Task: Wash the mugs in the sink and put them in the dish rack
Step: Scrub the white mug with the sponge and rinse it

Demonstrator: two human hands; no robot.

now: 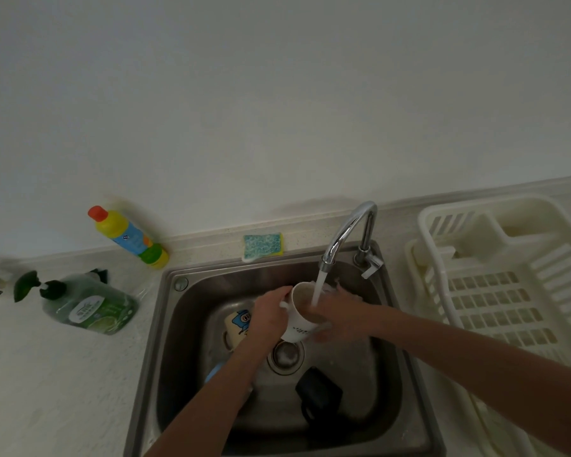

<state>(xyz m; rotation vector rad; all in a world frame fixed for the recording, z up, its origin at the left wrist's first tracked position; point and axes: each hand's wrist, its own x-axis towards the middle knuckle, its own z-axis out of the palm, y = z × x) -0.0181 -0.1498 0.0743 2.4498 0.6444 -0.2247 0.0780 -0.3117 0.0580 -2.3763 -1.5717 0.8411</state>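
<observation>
Sink station: white mug under rinse

Dish rack [495, 278], rightward, awaits mugs; sink [178, 324] holds three more; white mug [299, 319], tilted beneath faucet [346, 232] stream to fill; left hand [269, 316] grips handle side, right hand [338, 319] clasps body.

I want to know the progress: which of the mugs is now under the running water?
The white mug, held in both hands under the faucet. The cartoon-print mug and the black mug lie on the sink bottom, outside the stream.

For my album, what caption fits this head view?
Both hands rinse a white mug under the running tap over the sink.
</observation>
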